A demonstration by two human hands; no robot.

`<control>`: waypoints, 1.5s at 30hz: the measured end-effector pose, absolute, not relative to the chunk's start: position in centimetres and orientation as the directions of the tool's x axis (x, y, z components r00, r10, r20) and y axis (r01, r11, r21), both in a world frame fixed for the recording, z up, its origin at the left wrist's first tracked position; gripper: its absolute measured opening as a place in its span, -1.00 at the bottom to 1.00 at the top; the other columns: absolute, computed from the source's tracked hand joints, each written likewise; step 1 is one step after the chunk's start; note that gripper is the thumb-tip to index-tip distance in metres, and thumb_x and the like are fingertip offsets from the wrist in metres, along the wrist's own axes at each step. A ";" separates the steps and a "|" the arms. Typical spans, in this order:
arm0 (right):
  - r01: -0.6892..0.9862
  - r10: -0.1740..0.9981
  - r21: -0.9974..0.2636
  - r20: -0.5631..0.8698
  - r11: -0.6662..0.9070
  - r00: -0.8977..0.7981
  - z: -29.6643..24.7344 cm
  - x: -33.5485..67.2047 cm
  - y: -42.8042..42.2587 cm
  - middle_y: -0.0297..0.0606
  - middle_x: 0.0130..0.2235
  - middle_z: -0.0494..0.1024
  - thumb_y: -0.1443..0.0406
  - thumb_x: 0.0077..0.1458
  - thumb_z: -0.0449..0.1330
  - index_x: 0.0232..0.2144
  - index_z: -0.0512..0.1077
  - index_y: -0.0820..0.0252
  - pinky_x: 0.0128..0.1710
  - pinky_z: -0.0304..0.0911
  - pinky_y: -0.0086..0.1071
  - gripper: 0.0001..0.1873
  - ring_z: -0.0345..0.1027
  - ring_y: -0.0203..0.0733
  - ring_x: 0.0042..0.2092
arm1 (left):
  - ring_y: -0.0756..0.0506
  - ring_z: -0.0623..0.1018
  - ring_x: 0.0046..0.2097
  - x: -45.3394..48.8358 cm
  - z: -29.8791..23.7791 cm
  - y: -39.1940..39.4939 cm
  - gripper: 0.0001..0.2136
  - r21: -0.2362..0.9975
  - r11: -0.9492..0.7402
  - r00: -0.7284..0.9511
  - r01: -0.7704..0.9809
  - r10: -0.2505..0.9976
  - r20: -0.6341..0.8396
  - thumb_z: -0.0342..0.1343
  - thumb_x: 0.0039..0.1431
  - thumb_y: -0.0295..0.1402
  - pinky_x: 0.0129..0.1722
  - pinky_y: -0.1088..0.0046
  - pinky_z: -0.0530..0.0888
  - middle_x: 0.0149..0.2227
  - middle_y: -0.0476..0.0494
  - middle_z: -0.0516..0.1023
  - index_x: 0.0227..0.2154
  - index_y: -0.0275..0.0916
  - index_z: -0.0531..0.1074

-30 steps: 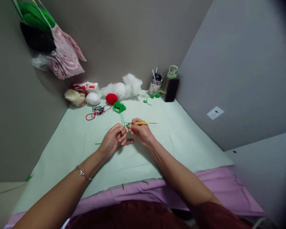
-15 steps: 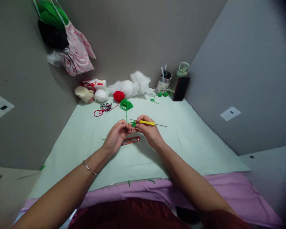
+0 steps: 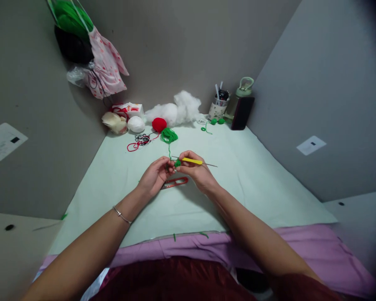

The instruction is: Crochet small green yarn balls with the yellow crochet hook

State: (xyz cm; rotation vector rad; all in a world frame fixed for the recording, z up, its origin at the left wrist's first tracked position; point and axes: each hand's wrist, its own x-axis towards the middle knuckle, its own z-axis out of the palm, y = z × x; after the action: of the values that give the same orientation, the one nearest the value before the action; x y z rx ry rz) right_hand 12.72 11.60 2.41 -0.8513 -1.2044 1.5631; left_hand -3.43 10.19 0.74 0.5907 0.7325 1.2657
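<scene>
My left hand (image 3: 153,179) and my right hand (image 3: 198,172) meet above the pale green table cover (image 3: 244,184). The fingers of my right hand are closed round a yellow-handled crochet hook (image 3: 192,161), its metal shaft pointing right. Between the fingertips of both hands is a small green crochet piece (image 3: 177,163); my left hand pinches it. A green strand runs from it back to a loose heap of green yarn (image 3: 168,135). Red thread snips (image 3: 174,182) lie on the cover just under my hands.
Along the back wall lie a red yarn ball (image 3: 159,124), a white yarn ball (image 3: 135,124), white stuffing (image 3: 178,110), tangled red and black threads (image 3: 140,141), a cup of pens (image 3: 218,108), a green-lidded bottle (image 3: 242,94) and a dark box (image 3: 240,113). Bags hang at the upper left (image 3: 90,54).
The view has shifted, so everything sits further right in the frame. My hands stay together on the green piece and hook; the snips under them are more exposed now.
</scene>
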 end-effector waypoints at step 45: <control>0.025 0.930 -0.968 0.232 0.250 -0.285 1.5 12.5 12.0 -0.42 -0.38 0.40 0.25 0.01 0.22 -0.35 0.37 0.11 -0.31 0.12 -0.35 -0.88 0.21 -0.25 -0.35 | 0.11 0.34 -0.50 -3.5 1.3 10.4 -0.83 0.773 0.137 0.133 -0.619 0.989 -0.068 0.24 0.17 -0.41 -0.53 0.63 0.32 -0.36 -0.03 0.53 -0.49 -0.26 0.39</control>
State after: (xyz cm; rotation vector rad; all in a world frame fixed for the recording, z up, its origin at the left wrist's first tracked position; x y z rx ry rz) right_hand 12.45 12.04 1.52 -0.9183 -1.5666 1.1904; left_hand -3.48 10.36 1.31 0.6764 0.6831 1.3048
